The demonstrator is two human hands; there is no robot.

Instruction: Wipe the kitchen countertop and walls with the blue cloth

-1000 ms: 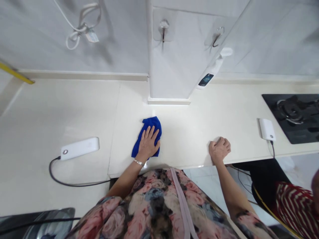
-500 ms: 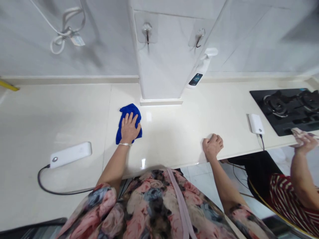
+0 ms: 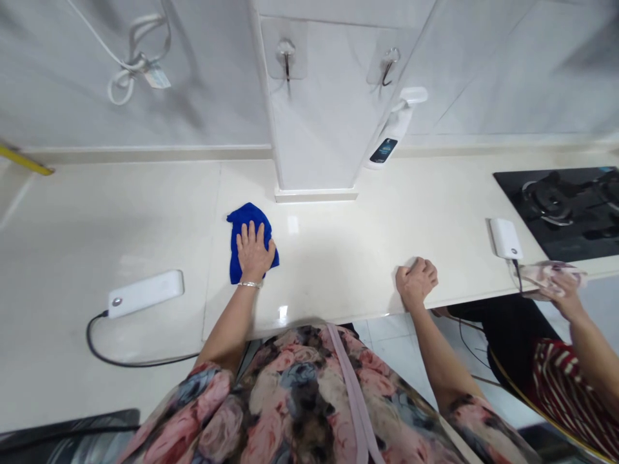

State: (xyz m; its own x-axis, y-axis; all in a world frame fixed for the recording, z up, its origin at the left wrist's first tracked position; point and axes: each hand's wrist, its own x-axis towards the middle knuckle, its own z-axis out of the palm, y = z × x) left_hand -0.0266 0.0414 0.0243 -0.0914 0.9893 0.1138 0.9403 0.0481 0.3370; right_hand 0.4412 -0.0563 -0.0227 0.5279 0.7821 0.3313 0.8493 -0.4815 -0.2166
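My left hand [image 3: 253,252] lies flat, fingers stretched out, on a blue cloth [image 3: 244,222] and presses it onto the cream countertop [image 3: 338,251], just in front of a white pillar [image 3: 314,122]. A thin bracelet circles that wrist. My right hand [image 3: 416,285] rests as a closed fist on the counter near its front edge, with nothing visible in it.
A white power strip [image 3: 145,293] with a black cord lies to the left. A white spray bottle [image 3: 393,129] leans on the pillar. A small white box [image 3: 505,238] and a black gas hob [image 3: 561,201] are at the right, where another person's hand [image 3: 561,287] holds a cloth.
My left hand has slid the blue cloth leftward and slightly away from the front edge. The other person's hand with a cloth came into view and moved left along the counter edge.
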